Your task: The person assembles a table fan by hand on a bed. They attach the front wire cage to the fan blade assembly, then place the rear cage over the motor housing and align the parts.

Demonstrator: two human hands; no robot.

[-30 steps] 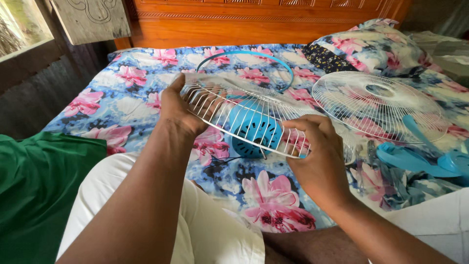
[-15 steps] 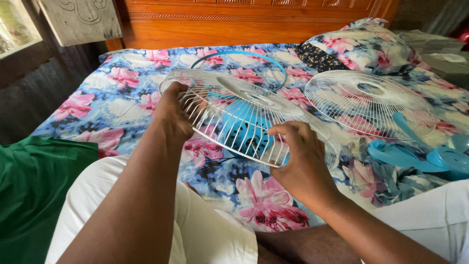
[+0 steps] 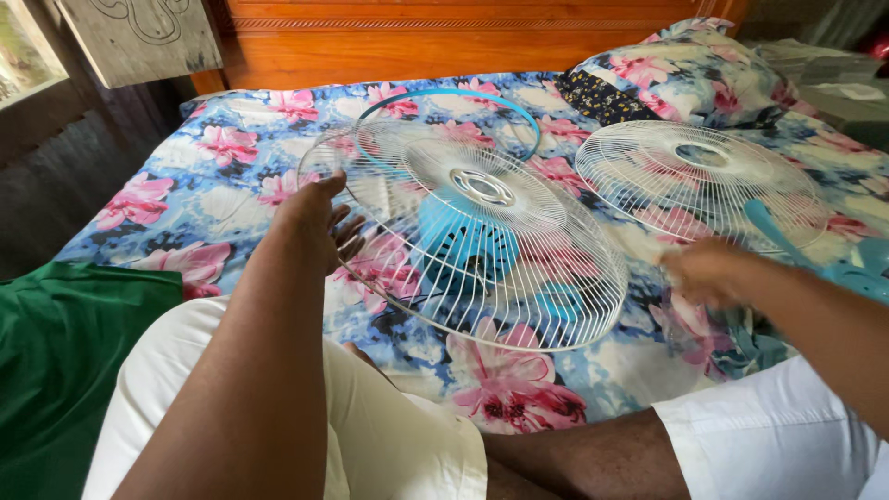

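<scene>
My left hand [image 3: 310, 222] grips the left rim of the white wire fan guard [image 3: 472, 231], held mid-frame over the blue motor housing [image 3: 463, 245]. My right hand [image 3: 706, 270], blurred, hangs free at right, grip unclear, near a second guard [image 3: 699, 181].

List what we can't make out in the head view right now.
- Right hand: motion-blurred, so finger pose and any contents are unreadable.
- Left hand: its grip on the white fan grille is seen from behind; fingertip contact is hidden by the hand.
- Blue motor housing: masked by grille wires.
- Blue fan blade: cut off by the right edge.
</scene>
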